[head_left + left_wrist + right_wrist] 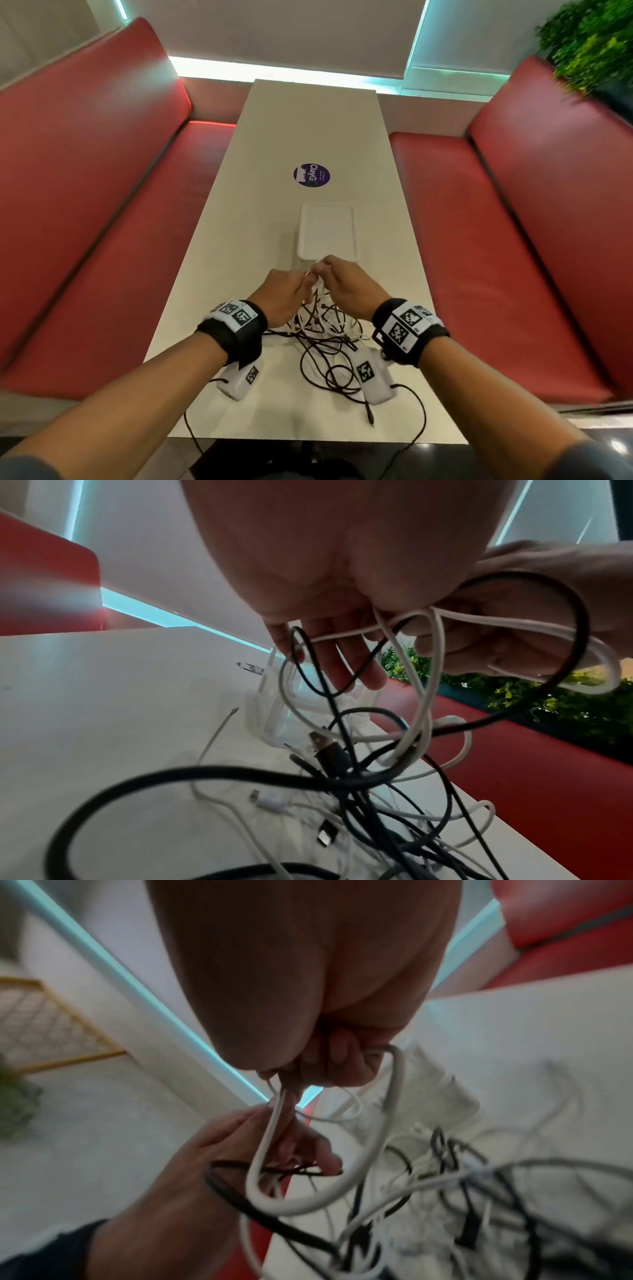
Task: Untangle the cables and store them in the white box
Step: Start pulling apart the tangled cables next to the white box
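Observation:
A tangle of black and white cables (325,334) lies on the near part of the white table (260,205), its top strands lifted. Both hands are raised over the tangle, just in front of the white box (327,233). My left hand (306,280) pinches a white cable (424,674) between thumb and forefinger, and its other fingers (346,656) hang among black strands. My right hand (325,270) grips the same white cable (346,1153), which sags in a loop between the two hands. The white box (445,1093) stands open and holds nothing that I can see.
A round purple sticker (311,175) sits on the table beyond the box. Red benches (102,205) run along both sides. A black cable end (370,416) lies by the near table edge, and thin leads from the wrist cameras hang over it. A plant (589,41) stands far right.

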Action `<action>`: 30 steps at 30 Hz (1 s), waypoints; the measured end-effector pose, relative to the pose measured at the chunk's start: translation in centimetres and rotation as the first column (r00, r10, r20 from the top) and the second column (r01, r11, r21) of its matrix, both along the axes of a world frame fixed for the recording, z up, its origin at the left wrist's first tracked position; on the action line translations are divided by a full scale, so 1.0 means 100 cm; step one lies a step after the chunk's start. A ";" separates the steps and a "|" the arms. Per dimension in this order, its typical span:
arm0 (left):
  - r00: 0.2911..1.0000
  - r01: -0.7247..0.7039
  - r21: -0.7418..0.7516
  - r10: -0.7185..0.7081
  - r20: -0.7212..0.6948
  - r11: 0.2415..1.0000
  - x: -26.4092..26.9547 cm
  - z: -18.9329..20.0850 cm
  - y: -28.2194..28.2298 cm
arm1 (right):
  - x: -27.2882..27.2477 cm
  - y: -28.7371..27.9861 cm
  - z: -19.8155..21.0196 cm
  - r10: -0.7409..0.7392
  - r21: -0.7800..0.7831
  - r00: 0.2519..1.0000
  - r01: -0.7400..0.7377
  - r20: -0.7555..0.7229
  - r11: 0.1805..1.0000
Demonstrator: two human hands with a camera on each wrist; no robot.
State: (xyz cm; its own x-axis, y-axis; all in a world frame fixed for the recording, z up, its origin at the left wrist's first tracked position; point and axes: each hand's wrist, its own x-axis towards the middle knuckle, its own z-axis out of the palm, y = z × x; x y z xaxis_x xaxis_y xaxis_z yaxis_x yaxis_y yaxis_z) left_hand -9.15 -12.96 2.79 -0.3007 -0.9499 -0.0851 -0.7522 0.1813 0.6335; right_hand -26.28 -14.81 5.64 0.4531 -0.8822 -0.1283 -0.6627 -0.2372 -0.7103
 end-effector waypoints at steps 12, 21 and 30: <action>0.993 0.033 -0.108 -0.021 0.112 0.994 -0.006 -0.015 0.002 | 0.012 0.005 -0.006 -0.201 0.123 0.929 0.170 0.312 0.978; 0.937 0.091 0.036 -0.098 0.336 0.995 0.006 -0.036 0.014 | 0.003 -0.015 0.042 -0.311 -0.110 0.879 0.371 0.363 0.922; 0.957 0.051 -0.050 -0.034 0.289 0.997 0.014 -0.037 0.006 | -0.017 -0.021 0.020 -0.127 -0.082 0.988 0.119 -0.089 0.989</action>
State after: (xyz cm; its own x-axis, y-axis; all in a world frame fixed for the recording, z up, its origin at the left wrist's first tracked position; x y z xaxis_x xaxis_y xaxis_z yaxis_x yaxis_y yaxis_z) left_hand -7.72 -12.37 -0.91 -0.3117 -0.9425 -0.1210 -0.8921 0.2463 0.3788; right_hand -27.99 -16.87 7.62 0.3298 -0.9392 -0.0952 -0.7527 -0.2008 -0.6270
